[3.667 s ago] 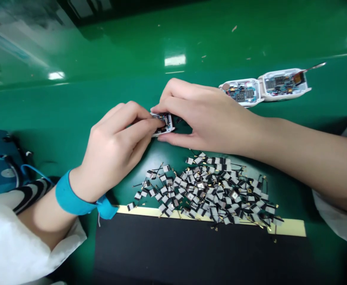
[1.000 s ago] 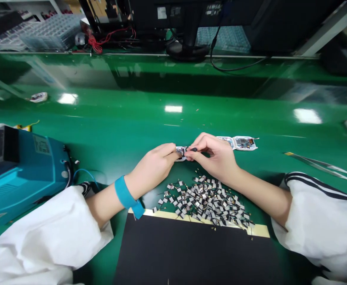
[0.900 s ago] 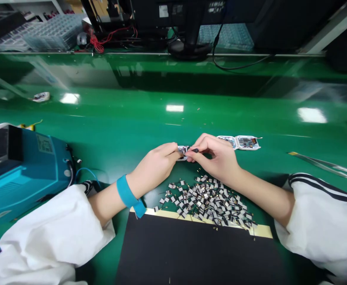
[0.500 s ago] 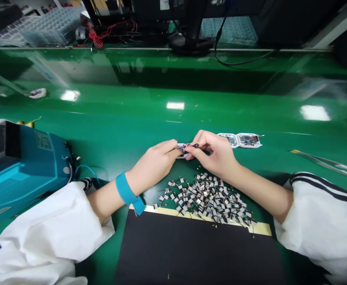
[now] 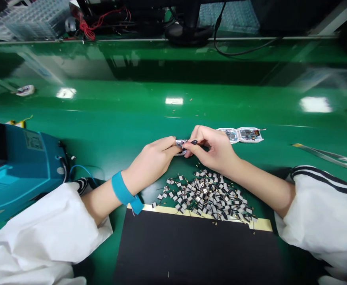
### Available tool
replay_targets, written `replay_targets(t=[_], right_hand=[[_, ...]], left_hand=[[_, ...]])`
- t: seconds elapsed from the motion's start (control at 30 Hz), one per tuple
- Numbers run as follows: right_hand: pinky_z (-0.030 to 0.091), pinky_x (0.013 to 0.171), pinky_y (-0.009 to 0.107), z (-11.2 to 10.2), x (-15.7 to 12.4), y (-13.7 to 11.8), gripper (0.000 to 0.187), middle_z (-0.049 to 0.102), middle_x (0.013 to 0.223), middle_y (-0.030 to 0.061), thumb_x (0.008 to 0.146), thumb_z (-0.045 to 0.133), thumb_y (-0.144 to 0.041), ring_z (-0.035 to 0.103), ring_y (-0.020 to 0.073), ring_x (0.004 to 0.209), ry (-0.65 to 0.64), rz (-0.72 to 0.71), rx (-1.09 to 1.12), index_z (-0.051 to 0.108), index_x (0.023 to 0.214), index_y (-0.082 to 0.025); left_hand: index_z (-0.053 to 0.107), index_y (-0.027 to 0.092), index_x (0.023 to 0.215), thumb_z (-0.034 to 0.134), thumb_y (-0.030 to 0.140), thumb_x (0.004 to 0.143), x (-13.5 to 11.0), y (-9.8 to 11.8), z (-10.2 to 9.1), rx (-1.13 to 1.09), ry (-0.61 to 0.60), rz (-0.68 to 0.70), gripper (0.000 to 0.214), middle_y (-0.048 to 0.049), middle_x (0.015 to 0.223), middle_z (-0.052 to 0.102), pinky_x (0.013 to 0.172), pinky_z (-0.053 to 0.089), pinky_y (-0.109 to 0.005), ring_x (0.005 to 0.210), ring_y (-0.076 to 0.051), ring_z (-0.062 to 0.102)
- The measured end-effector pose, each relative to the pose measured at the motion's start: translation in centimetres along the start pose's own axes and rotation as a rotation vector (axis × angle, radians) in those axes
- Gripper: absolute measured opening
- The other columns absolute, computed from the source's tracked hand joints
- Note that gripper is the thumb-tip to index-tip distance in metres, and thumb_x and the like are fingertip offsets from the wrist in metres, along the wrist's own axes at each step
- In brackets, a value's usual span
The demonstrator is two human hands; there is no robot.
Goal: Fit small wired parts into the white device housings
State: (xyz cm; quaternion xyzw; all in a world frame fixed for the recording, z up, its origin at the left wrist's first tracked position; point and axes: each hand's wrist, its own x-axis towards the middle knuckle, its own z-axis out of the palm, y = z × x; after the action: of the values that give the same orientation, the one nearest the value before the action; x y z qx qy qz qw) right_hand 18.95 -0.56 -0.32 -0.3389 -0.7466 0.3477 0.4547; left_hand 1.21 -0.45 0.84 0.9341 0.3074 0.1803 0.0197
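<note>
Our left hand (image 5: pixel 148 160) curls nearly closed, gripping a small white plastic device casing (image 5: pixel 179 147). Our right hand (image 5: pixel 213 148) pinches a small black piece, perhaps a connector (image 5: pixel 194 141), at the casing. Near them lie a heap of black-and-white wired tabs (image 5: pixel 205 196) and an opened white casing with a blue circuit board (image 5: pixel 240 135).

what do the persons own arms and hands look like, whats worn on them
Both hands are bare, no gloves: the left hand and the right hand. A bright blue wrist strap circles the left wrist. The forearms emerge from baggy white sleeves; the right sleeve has black stripes, and the left sleeve has a black-and-white striped cuff beside it.
</note>
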Motion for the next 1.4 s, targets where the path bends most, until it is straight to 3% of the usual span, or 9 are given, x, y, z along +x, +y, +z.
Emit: replay_targets(t=[0.2,0.37,0.6,0.87,1.1,1.4], right_hand=[[0.043,0.041,0.022,-0.08,0.35,-0.05,0.036,0.045,0.064,-0.0022,0.079,0.059,-0.031,0.056,0.0099,0.05,-0.018,0.014,0.008,0.031,0.06,-0.019],[0.042,0.044,0.022,0.2,0.28,0.0,0.033,0.047,0.06,-0.0019,0.078,0.061,-0.024,0.054,0.0108,0.053,-0.006,-0.126,-0.128,0.034,0.06,-0.018],[0.047,0.041,0.019,-0.1,0.08,0.1,0.026,0.047,0.067,-0.0037,0.079,0.058,-0.024,0.055,0.0072,0.048,0.265,0.074,0.264,0.037,0.066,-0.018],[0.043,0.042,0.016,-0.26,0.11,0.03,0.034,0.046,0.061,-0.0063,0.077,0.061,-0.034,0.052,0.0047,0.046,0.238,0.088,0.273,0.034,0.064,-0.018],[0.042,0.04,0.016,-0.32,0.07,0.14,0.029,0.044,0.06,-0.0063,0.08,0.056,-0.016,0.053,0.0055,0.047,0.219,0.035,0.293,0.032,0.064,-0.018],[0.041,0.038,0.016,-0.31,0.18,0.27,0.034,0.042,0.064,-0.0052,0.077,0.061,-0.017,0.05,0.0044,0.045,0.238,0.011,0.302,0.03,0.062,-0.018]], left_hand=[[0.06,0.013,0.088,0.034,0.016,0.088,-0.03,0.01,0.0,0.018,0.028,0.019,0.026,-0.0065,0.091,0.058,0.07,0.05,-0.025,0.084,-0.015,0.057],[0.059,0.011,0.078,0.037,0.017,0.087,0.06,-0.16,0.15,0.008,0.061,0.045,0.025,-0.0053,0.079,0.057,0.075,0.05,-0.027,0.087,-0.017,0.055],[0.059,0.015,0.089,0.04,0.015,0.087,0.1,-0.03,0.06,0.007,0.051,0.012,0.02,-0.0031,0.087,0.059,0.079,0.048,-0.026,0.09,-0.014,0.056],[0.059,0.017,0.092,0.04,0.017,0.087,0.29,0.15,-0.32,0.002,-0.007,-0.049,0.02,-0.0028,0.086,0.059,0.08,0.047,-0.026,0.092,-0.015,0.056],[0.059,0.018,0.092,0.044,0.017,0.086,0.31,0.18,-0.55,-0.02,-0.003,-0.044,0.016,-0.0014,0.088,0.059,0.08,0.048,-0.026,0.093,-0.014,0.056],[0.059,0.016,0.094,0.042,0.015,0.087,0.45,0.1,-0.53,-0.024,-0.001,-0.025,0.018,-0.004,0.089,0.058,0.08,0.049,-0.029,0.093,-0.016,0.056]])
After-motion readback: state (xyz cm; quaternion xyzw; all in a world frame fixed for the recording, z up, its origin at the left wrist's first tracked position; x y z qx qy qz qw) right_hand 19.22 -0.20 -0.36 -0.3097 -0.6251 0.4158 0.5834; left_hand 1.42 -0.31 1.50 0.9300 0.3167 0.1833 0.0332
